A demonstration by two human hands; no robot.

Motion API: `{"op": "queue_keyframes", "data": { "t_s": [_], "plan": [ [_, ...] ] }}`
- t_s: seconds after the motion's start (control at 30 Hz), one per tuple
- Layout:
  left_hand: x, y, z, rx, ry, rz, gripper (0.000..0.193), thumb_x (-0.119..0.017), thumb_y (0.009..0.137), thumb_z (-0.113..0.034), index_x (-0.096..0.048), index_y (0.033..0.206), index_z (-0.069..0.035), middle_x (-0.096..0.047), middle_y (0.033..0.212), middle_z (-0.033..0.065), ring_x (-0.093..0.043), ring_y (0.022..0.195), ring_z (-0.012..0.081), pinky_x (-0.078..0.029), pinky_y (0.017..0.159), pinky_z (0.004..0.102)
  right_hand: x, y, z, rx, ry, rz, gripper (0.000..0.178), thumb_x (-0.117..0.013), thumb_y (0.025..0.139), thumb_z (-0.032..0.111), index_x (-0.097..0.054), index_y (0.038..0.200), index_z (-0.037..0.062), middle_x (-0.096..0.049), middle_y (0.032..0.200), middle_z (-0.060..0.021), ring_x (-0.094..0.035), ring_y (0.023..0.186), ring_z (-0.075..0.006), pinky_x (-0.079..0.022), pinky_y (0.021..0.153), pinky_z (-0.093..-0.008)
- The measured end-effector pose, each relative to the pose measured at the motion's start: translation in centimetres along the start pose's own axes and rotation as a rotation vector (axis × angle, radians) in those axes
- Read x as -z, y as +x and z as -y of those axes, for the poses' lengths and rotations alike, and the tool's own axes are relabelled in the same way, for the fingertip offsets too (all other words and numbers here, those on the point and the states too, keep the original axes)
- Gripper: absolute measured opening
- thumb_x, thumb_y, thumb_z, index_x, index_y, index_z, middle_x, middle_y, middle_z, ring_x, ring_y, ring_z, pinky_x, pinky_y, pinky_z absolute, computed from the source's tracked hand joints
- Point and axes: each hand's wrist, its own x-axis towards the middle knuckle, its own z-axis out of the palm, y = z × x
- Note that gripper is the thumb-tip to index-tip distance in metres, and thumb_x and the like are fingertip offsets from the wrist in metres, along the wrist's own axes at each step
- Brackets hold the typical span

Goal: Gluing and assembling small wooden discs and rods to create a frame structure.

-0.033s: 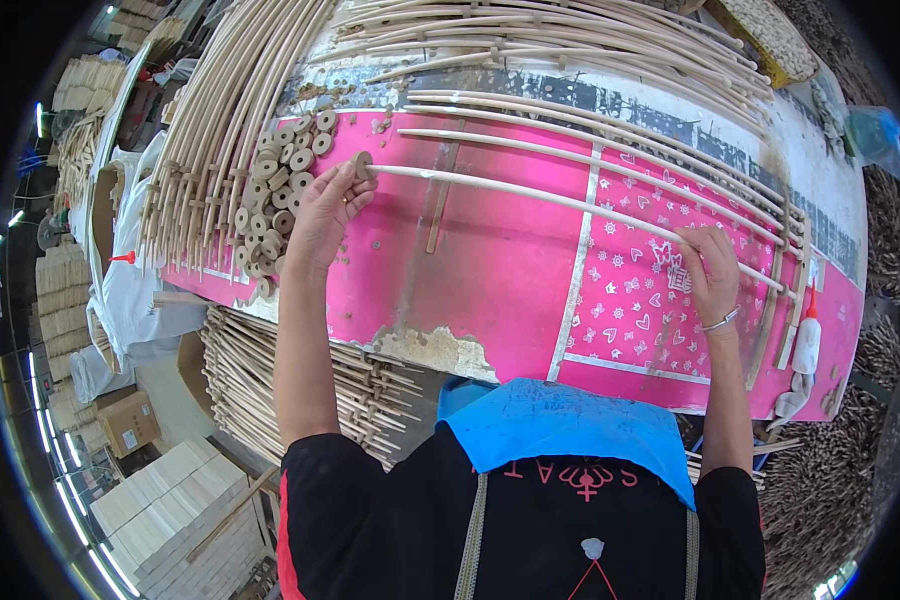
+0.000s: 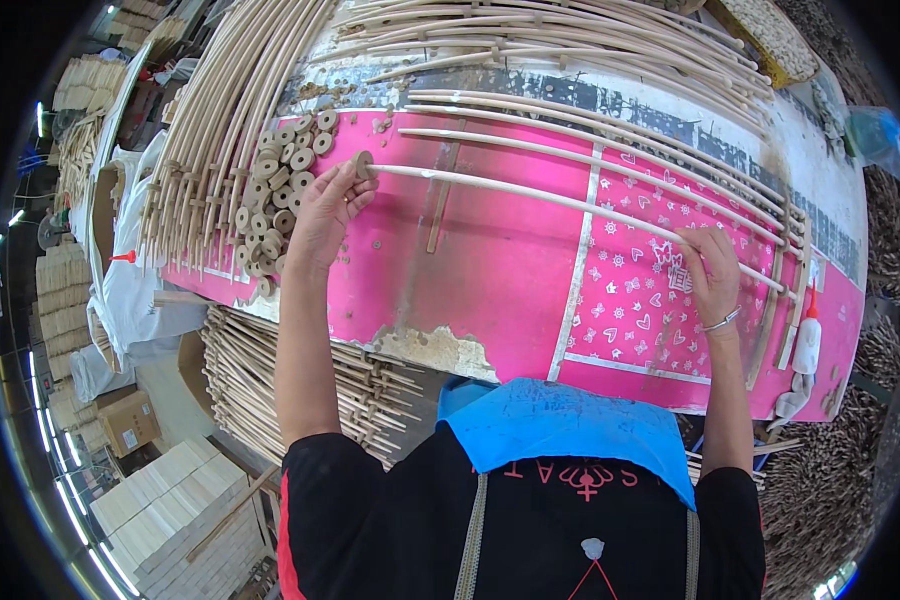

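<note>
Between the fingertips of my left hand (image 2: 320, 215) is a round wooden disc (image 2: 364, 165), pinched at the left end of a long pale wooden rod (image 2: 530, 192). Whether the rod's tip sits inside the disc's hole I cannot tell. My right hand (image 2: 712, 275) pinches the same rod near its other end, above the pink tabletop (image 2: 470, 270). Loose discs with centre holes (image 2: 295, 160) lie heaped just left of my left hand. Beyond the held rod, several similar rods (image 2: 570, 158) run alongside, their right ends by a wooden strip (image 2: 802, 262).
Rods with discs on them (image 2: 220, 130) are stacked at the left, more rods (image 2: 550, 35) along the far side. A white squeeze bottle (image 2: 808, 343) with a red nozzle stands at the right. Below the table's near edge lies another rod stack (image 2: 290, 370). A blue cloth (image 2: 580, 430) covers my chest.
</note>
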Motion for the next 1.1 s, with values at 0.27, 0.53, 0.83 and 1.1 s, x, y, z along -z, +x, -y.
{"op": "queue_keyframes", "data": {
  "t_s": [0.27, 0.53, 0.83, 1.1],
  "plan": [
    [0.2, -0.1, 0.5, 0.001, -0.03, 0.006, 0.03, -0.068, 0.104, -0.024, -0.069, 0.122, 0.0, -0.076, 0.11, 0.0117, -0.073, 0.097, 0.0155, -0.06, 0.088, 0.0287, 0.1, -0.2, 0.2, 0.007, -0.014, 0.001, 0.016, -0.071, 0.091, 0.004, -0.074, 0.107, 0.0028, -0.065, 0.092, -0.011, -0.062, 0.087, -0.0287, -0.049, 0.077, -0.0385],
    [0.1, 0.2, 0.9, 0.007, -0.102, 0.004, 0.03, -0.069, 0.103, -0.025, -0.07, 0.121, -0.001, -0.076, 0.107, 0.0106, -0.073, 0.094, 0.0166, -0.061, 0.085, 0.0286, 0.3, -0.4, 0.3, 0.026, -0.03, 0.006, 0.016, -0.071, 0.092, 0.004, -0.074, 0.107, 0.0031, -0.065, 0.092, -0.0113, -0.063, 0.088, -0.0286, -0.049, 0.076, -0.0393],
    [-2.1, -0.5, 0.9, 0.011, -0.011, -0.002, 0.026, -0.069, 0.103, -0.024, -0.072, 0.118, -0.003, -0.075, 0.104, 0.0058, -0.072, 0.092, 0.0128, -0.06, 0.083, 0.0271, 0.0, -0.3, 0.4, 0.057, -0.064, -0.011, 0.017, -0.073, 0.09, 0.003, -0.073, 0.107, 0.0025, -0.066, 0.094, -0.0115, -0.064, 0.088, -0.0284, -0.05, 0.076, -0.0391],
    [-5.6, -0.6, 1.9, 0.029, 0.072, -0.032, 0.025, -0.069, 0.104, -0.024, -0.071, 0.118, -0.004, -0.075, 0.106, 0.0048, -0.071, 0.096, 0.0118, -0.058, 0.083, 0.0254, -0.5, 0.4, 0.5, 0.011, 0.018, -0.051, 0.014, -0.076, 0.088, 0.005, -0.071, 0.101, 0.0039, -0.066, 0.092, -0.0093, -0.065, 0.085, -0.0272, -0.05, 0.075, -0.0389]
  ]
}}
